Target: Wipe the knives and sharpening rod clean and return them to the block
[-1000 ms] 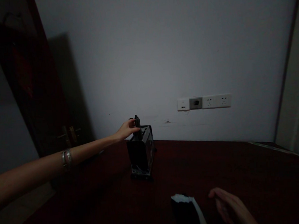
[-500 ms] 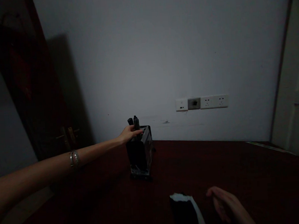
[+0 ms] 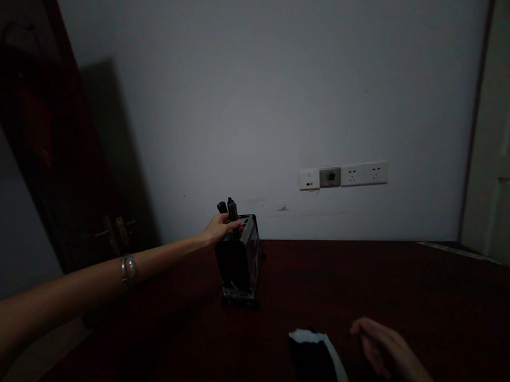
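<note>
A dark knife block (image 3: 239, 261) stands on the dark red table (image 3: 373, 282), towards the back. Two black handles (image 3: 228, 209) stick up from its top. My left hand (image 3: 219, 226) reaches out to the block's top and its fingers close round the nearer handle. My right hand (image 3: 383, 344) rests on the table near the front edge, fingers loosely curled, holding nothing. Just left of it lies a black object with a white edge (image 3: 317, 360); I cannot make out what it is.
A white wall stands behind the table with a row of sockets (image 3: 343, 176). A dark wooden door (image 3: 58, 151) with a handle is at the left, a pale door (image 3: 506, 158) at the right. The room is dim.
My left hand has slid slightly lower on the handle at the block's top. The view has shifted a little. My right hand has barely moved.
</note>
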{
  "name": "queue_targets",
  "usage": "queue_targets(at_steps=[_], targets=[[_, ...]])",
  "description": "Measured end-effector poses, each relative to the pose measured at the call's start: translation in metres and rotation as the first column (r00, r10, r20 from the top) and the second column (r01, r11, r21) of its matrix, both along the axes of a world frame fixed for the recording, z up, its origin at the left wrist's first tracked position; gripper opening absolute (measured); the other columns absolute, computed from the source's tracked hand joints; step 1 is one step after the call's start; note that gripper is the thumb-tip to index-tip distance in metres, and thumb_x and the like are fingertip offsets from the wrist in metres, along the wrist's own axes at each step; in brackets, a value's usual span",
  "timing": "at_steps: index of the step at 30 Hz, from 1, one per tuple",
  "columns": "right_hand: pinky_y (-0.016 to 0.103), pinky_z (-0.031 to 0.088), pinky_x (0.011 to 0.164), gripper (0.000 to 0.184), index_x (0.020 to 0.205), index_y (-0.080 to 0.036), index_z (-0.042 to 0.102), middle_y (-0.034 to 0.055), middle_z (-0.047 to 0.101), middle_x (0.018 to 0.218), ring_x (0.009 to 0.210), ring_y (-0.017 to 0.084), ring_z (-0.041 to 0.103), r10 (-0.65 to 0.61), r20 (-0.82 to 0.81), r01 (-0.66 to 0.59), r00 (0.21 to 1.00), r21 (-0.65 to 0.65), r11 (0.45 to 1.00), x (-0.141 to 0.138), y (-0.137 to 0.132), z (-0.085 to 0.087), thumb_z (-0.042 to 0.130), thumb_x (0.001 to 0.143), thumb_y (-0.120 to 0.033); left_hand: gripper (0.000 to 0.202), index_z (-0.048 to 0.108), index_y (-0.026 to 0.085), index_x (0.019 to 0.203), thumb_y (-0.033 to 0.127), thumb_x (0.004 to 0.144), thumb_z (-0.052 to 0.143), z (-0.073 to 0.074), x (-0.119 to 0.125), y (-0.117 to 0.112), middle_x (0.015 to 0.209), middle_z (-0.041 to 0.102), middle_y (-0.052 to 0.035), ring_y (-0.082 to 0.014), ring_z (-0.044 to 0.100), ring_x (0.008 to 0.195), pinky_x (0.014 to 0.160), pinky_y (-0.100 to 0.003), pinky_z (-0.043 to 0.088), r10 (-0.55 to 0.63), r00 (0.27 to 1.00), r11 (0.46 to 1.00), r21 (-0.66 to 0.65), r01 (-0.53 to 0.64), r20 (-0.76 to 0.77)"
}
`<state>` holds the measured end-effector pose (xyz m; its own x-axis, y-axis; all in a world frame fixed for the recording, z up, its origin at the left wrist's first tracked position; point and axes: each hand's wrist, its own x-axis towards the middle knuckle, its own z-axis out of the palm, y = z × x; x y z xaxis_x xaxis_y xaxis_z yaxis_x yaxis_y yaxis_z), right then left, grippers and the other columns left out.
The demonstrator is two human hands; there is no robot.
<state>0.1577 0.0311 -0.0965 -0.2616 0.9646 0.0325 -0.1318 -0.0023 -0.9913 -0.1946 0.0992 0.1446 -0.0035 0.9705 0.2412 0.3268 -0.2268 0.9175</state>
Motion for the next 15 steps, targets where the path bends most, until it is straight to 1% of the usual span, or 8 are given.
queue_targets(at_steps=[4,7,9,12,15], targets=[[0.017,0.02,0.032,0.054,0.072,-0.016,0.057,-0.0045,0.047,0.036,0.029,0.007,0.038,0.006,-0.002,-0.006,1.0,-0.008,1.0,0.001,0.0,0.0,0.047,0.068,-0.069,0.017,0.058,0.013,0.089,0.018,0.073,0.062,0.001,0.002,0.0,0.078,0.067,-0.0054,-0.0156,0.063,0.074,0.068,-0.027,0.041,0.003,1.0,1.0,0.003,-0.003,0.011],[0.017,0.02,0.032,0.054,0.073,-0.015,0.058,-0.0044,0.047,0.036,0.03,0.007,0.038,0.003,0.006,-0.003,1.0,0.002,1.0,0.001,-0.002,0.002,0.046,0.07,-0.068,0.017,0.058,0.012,0.088,0.018,0.072,0.062,0.004,0.003,-0.001,0.077,0.067,-0.0057,-0.0164,0.063,0.074,0.069,-0.029,0.042,-0.003,1.0,1.0,0.019,0.002,0.02],[0.017,0.02,0.033,0.054,0.073,-0.015,0.058,-0.0043,0.047,0.036,0.029,0.006,0.036,0.006,0.006,-0.006,1.0,0.009,1.0,0.001,-0.002,0.003,0.045,0.07,-0.068,0.02,0.058,0.011,0.088,0.02,0.071,0.064,0.009,0.004,-0.002,0.077,0.066,-0.0059,-0.0171,0.063,0.074,0.07,-0.03,0.042,-0.007,1.0,0.999,0.036,0.006,0.018],[0.018,0.02,0.032,0.057,0.07,-0.016,0.057,-0.0044,0.045,0.033,0.028,0.007,0.035,0.008,0.027,-0.008,1.0,0.007,1.0,0.0,-0.002,0.006,0.046,0.066,-0.072,0.023,0.059,0.011,0.09,0.022,0.071,0.065,0.018,0.005,-0.004,0.077,0.066,-0.0059,-0.0172,0.063,0.074,0.07,-0.03,0.042,-0.011,1.0,0.998,0.06,0.01,0.015],[0.019,0.021,0.032,0.058,0.07,-0.016,0.057,-0.0042,0.045,0.033,0.028,0.007,0.035,-0.008,0.063,0.007,0.998,0.01,1.0,-0.001,-0.003,0.01,0.044,0.066,-0.072,0.021,0.058,0.01,0.091,0.02,0.072,0.063,0.028,0.006,-0.003,0.078,0.065,-0.0055,-0.0161,0.062,0.073,0.072,-0.031,0.043,-0.016,0.999,0.996,0.086,0.013,0.033]])
